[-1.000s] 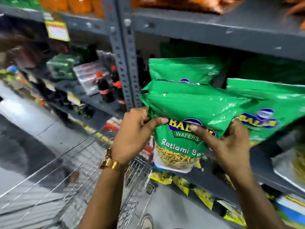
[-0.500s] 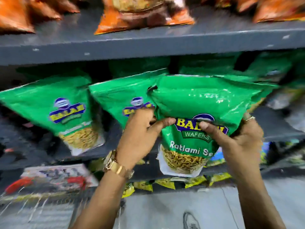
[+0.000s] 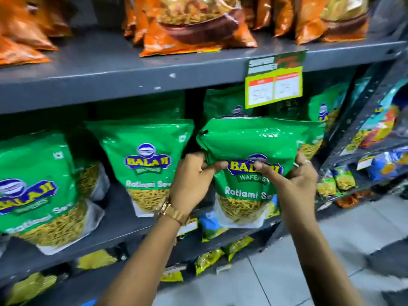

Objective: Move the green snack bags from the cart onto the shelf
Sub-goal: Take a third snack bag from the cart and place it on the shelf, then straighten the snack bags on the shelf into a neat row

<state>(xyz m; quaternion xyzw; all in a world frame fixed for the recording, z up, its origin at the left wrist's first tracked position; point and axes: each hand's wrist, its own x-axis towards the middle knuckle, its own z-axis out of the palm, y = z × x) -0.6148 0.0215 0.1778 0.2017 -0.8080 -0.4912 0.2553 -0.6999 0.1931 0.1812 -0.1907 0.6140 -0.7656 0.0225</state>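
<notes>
A green snack bag is held upright in front of the middle shelf. My left hand pinches its left side. My right hand grips its right side, thumb across the logo. Its bottom edge hangs at the shelf's front lip. Two more green bags stand on the same shelf to the left, one close by and another at the far left. Further green bags stand behind the held one. The cart is out of view.
Orange snack bags fill the shelf above. A yellow-green price tag hangs from that shelf's edge. Small yellow packets line the lower shelves. A dark upright post bounds the bay at right, grey floor below.
The view has swung right and away from the cart. Both hands have carried the green bag rightward along the shelf, to a spot right of the standing bags.
</notes>
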